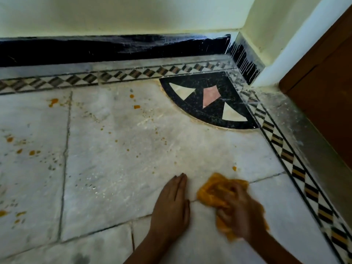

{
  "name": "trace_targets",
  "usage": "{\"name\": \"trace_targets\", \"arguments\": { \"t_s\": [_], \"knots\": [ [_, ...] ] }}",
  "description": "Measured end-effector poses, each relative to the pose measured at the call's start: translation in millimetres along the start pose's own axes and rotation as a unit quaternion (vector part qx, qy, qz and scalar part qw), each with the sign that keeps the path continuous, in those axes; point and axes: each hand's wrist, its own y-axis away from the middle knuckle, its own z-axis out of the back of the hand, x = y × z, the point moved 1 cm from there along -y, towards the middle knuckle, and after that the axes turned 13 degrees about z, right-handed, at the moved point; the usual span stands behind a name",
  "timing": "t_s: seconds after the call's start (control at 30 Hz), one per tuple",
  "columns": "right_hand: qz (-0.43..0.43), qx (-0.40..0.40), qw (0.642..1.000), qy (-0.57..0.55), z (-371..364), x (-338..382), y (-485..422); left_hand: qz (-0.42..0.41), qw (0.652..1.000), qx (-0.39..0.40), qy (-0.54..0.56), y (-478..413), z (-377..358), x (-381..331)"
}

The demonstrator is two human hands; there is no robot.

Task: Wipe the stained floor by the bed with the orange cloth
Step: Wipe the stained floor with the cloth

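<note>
Right hand (241, 212) grips orange cloth (213, 191); left hand (171, 204) flat, open on floor (114, 149).

Floor (118, 149): pale grey-white marble w/ thin dark joints, orange spots (53, 101) scattered left & centre. Border strip (114, 74) along far and right edges: black/tan/white diamond check btwn black lines. Far-right corner inlay (211, 101): black quarter-fan w/ 2 white wedges, 1 pink. Skirting (95, 49) black, white drips at right end. Wall (114, 14) pale yellow-cream. Wood panel (323, 82) far right, brown. Cloth (215, 191) near right: orange-yellow.
</note>
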Motion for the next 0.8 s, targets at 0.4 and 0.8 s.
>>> {"name": "trace_targets", "arguments": {
  "t_s": [0.4, 0.8],
  "knots": [
    [-0.056, -0.019, 0.998, -0.004, 13.9, -48.8, 7.0, 0.012, 0.997, -0.044, -0.06, -26.2, -29.1, -15.5],
    [-0.024, -0.046, 0.998, -0.027, 0.1, -45.7, -57.7, 0.023, 0.997, -0.038, -0.069, -31.2, -29.1, -17.2]
  ]
}}
